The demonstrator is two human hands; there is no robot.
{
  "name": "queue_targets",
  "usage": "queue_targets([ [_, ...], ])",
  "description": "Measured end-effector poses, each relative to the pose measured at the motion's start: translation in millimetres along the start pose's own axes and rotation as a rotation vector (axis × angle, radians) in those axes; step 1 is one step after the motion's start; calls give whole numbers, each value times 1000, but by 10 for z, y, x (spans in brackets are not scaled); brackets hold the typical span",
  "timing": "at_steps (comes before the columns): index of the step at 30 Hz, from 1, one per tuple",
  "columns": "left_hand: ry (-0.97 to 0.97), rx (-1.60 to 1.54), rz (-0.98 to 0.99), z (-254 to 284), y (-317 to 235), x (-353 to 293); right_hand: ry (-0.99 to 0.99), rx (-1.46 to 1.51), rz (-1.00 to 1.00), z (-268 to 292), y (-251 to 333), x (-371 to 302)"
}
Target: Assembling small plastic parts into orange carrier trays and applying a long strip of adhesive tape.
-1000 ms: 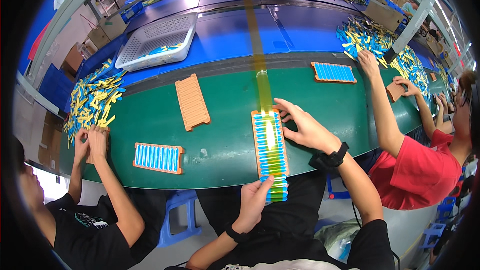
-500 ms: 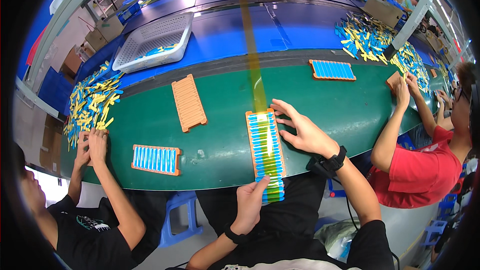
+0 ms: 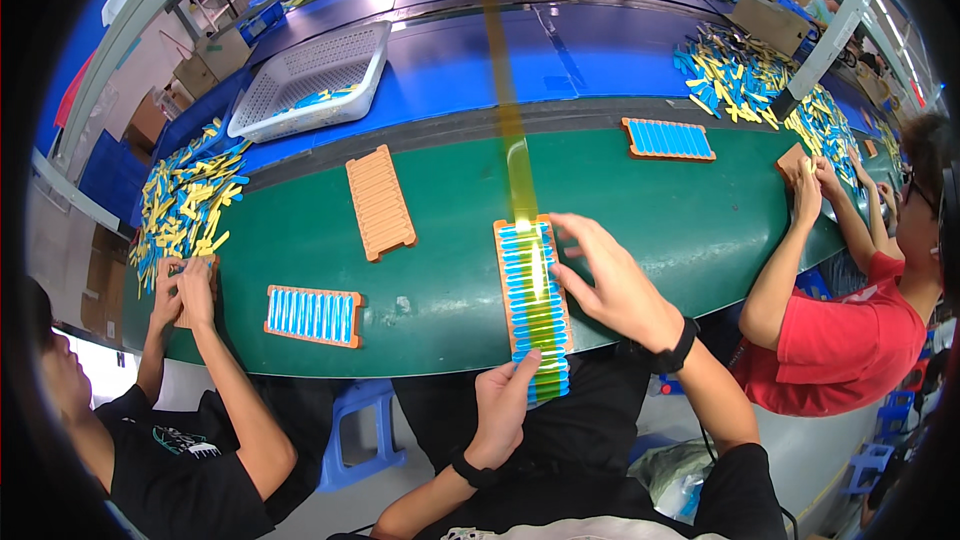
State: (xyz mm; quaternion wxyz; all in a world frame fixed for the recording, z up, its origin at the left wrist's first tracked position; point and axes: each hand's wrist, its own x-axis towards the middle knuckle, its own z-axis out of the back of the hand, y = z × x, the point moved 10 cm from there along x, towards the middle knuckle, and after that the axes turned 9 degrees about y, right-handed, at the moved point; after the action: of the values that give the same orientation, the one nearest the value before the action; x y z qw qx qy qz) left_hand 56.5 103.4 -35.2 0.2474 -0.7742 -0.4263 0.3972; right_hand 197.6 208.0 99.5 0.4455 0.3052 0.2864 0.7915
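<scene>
Pinching the near end of a strip of amber tape (image 3: 520, 185) between thumb and fingers, a worker's left hand (image 3: 503, 400) steadies a row of blue pieces (image 3: 524, 318) at the edge of a green table (image 3: 450, 230). The right hand (image 3: 628, 292) arches beside the far end of the orange tray (image 3: 503, 228) beneath the row, its fingers spread and the thumb apart (whether the fingertips touch the tray's side is hard to tell). The tray lies on the table in front of the worker, the taped row reaching past its near end. To the left rest a ridged orange board (image 3: 381, 202) and a filled tray (image 3: 313, 316); a white basket (image 3: 310, 127) stands behind them. Co-workers in black (image 3: 190, 470) and red (image 3: 840, 350) flank the scene.
</scene>
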Motion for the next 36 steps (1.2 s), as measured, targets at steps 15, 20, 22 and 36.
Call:
queue_targets([
  [15, -7, 14, -37, 7, 5, -10, 189, -239, 154, -443, 552, -440],
  [20, -16, 22, -53, 40, 25, -4, 191, -392, 133, -497, 565, -432],
  [22, -6, 23, -62, 24, 19, -1, 162, -494, 152, -508, 584, -411],
  [36, -8, 24, -52, -16, -100, 114, 113, -463, 126, -404, 338, -72],
])
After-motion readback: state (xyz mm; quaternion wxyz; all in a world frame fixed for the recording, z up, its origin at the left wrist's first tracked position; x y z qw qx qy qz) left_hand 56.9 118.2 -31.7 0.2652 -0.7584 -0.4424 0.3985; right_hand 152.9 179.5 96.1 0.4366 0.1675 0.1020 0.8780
